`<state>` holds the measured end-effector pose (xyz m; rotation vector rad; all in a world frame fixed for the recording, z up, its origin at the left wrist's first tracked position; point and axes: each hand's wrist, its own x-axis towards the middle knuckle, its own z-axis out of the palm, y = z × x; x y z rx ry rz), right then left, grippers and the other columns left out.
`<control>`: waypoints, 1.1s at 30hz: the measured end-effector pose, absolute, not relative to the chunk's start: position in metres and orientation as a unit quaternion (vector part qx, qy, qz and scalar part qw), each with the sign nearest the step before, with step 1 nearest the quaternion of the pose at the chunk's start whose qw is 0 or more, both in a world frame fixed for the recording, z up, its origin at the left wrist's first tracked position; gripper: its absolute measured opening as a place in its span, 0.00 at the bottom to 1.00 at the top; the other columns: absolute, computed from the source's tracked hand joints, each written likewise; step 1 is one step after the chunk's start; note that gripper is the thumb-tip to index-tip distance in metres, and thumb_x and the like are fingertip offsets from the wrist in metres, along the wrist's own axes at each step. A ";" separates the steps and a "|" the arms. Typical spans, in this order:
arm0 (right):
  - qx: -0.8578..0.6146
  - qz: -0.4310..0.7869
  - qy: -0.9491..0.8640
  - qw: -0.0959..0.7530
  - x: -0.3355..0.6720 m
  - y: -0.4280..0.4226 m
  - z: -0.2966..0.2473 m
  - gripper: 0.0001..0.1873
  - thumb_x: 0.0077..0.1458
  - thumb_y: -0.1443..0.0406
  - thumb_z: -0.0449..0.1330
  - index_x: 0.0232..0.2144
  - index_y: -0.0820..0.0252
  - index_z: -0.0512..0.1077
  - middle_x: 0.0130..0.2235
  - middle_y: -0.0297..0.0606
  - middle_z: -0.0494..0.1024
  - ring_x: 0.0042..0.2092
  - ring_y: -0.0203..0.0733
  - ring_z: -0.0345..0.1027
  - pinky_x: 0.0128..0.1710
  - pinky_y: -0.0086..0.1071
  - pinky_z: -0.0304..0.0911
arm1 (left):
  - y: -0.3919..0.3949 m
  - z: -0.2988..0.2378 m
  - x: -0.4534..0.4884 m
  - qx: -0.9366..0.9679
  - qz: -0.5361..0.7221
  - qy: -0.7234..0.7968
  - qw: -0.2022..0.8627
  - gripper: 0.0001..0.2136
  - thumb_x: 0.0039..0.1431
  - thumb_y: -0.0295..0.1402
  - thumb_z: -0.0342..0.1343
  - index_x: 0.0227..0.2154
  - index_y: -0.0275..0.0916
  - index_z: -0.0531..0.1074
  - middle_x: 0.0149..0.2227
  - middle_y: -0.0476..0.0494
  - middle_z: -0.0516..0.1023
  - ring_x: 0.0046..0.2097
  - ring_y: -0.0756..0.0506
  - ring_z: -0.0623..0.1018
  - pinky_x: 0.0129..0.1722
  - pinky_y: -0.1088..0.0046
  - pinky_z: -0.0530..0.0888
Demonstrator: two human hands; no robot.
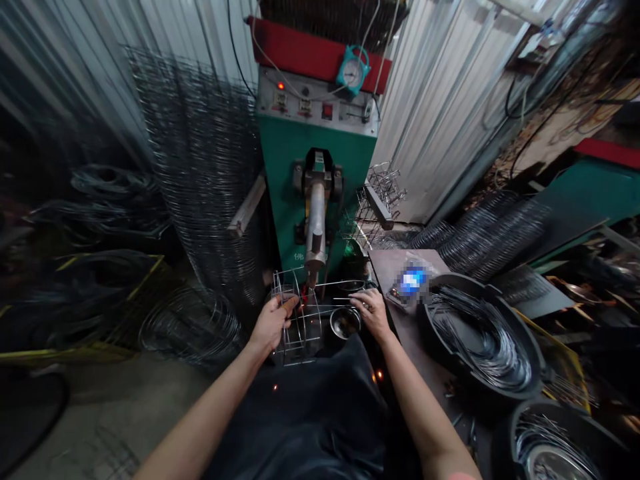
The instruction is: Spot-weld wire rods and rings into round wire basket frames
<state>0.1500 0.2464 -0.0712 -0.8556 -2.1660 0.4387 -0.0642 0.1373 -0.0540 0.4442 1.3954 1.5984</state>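
Clamping an upright of a cylindrical bare-steel wire basket frame (299,333), the left hand (271,325) shows fingers closed firmly on the wire. The right hand (373,313) is likewise closed, pinching straight steel wire rods (330,303) laid across the frame. The frame sits directly beneath the silver electrode arm (315,227) of a green spot-welding machine (285,173); contact at the tip cannot be confirmed. Orange sparks (275,387) appear below the frame. A small steel bowl (345,322) stands just beside the right hand. A round black plastic tub (425,327) of coiled wire rests on a brown metal bench (395,267), right of the machine. Tall dark wire-ring stacks (200,167) lean to its left.
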 end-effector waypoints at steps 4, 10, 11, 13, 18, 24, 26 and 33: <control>-0.335 0.130 -0.870 0.338 0.133 0.239 -0.061 0.10 0.58 0.59 0.54 0.34 0.54 0.74 0.33 0.35 0.77 0.37 0.40 0.64 0.38 0.35 0.51 | 0.136 -0.054 -0.065 0.177 0.653 0.579 0.455 0.20 0.30 0.41 0.65 0.27 0.36 0.70 0.21 0.54 0.63 0.22 0.55 0.60 0.16 0.81 0.52; -0.427 0.038 -0.870 0.244 0.179 0.226 -0.099 0.12 0.58 0.58 0.52 0.30 0.55 0.73 0.27 0.37 0.76 0.31 0.40 0.62 0.30 0.34 0.45 | 0.135 -0.055 -0.075 0.186 0.658 0.591 0.429 0.18 0.32 0.42 0.64 0.26 0.37 0.70 0.21 0.54 0.63 0.22 0.55 0.59 0.17 0.81 0.54; -0.432 0.041 -0.870 0.233 0.185 0.222 -0.103 0.13 0.58 0.58 0.52 0.30 0.54 0.73 0.26 0.37 0.76 0.30 0.40 0.61 0.29 0.33 0.45 | 0.135 -0.055 -0.074 0.188 0.656 0.597 0.421 0.18 0.32 0.42 0.64 0.26 0.37 0.70 0.21 0.54 0.63 0.21 0.55 0.59 0.17 0.80 0.55; -0.429 0.057 -0.874 0.218 0.189 0.214 -0.105 0.13 0.58 0.57 0.52 0.30 0.54 0.74 0.27 0.36 0.76 0.30 0.39 0.62 0.29 0.33 0.46 | 0.136 -0.055 -0.072 0.194 0.655 0.608 0.404 0.17 0.34 0.43 0.63 0.27 0.37 0.70 0.22 0.53 0.65 0.22 0.55 0.59 0.18 0.80 0.56; -0.398 0.126 -0.873 0.251 0.169 0.203 -0.081 0.13 0.58 0.56 0.53 0.31 0.53 0.74 0.30 0.34 0.76 0.33 0.38 0.63 0.32 0.32 0.50 | 0.134 -0.056 -0.069 0.203 0.655 0.612 0.394 0.15 0.36 0.41 0.62 0.27 0.38 0.70 0.23 0.53 0.65 0.23 0.54 0.61 0.18 0.81 0.57; -0.345 0.121 -0.877 0.311 0.142 0.217 -0.063 0.09 0.54 0.57 0.58 0.30 0.52 0.76 0.37 0.36 0.74 0.41 0.41 0.62 0.39 0.35 0.53 | 0.129 -0.058 -0.064 0.209 0.653 0.597 0.418 0.16 0.35 0.41 0.63 0.27 0.37 0.71 0.22 0.53 0.64 0.23 0.54 0.60 0.17 0.82 0.56; -0.331 0.128 -0.875 0.328 0.133 0.224 -0.064 0.07 0.53 0.58 0.59 0.30 0.52 0.75 0.41 0.36 0.72 0.44 0.43 0.60 0.43 0.36 0.54 | 0.128 -0.059 -0.061 0.208 0.653 0.583 0.436 0.17 0.34 0.41 0.64 0.27 0.37 0.71 0.22 0.53 0.63 0.22 0.55 0.60 0.16 0.81 0.54; -0.312 0.122 -0.870 0.361 0.113 0.238 -0.067 0.06 0.52 0.60 0.60 0.28 0.53 0.75 0.49 0.37 0.67 0.51 0.47 0.53 0.51 0.42 0.51 | 0.133 -0.063 -0.066 0.195 0.661 0.563 0.457 0.17 0.33 0.40 0.65 0.27 0.36 0.71 0.22 0.53 0.63 0.23 0.55 0.60 0.16 0.82 0.53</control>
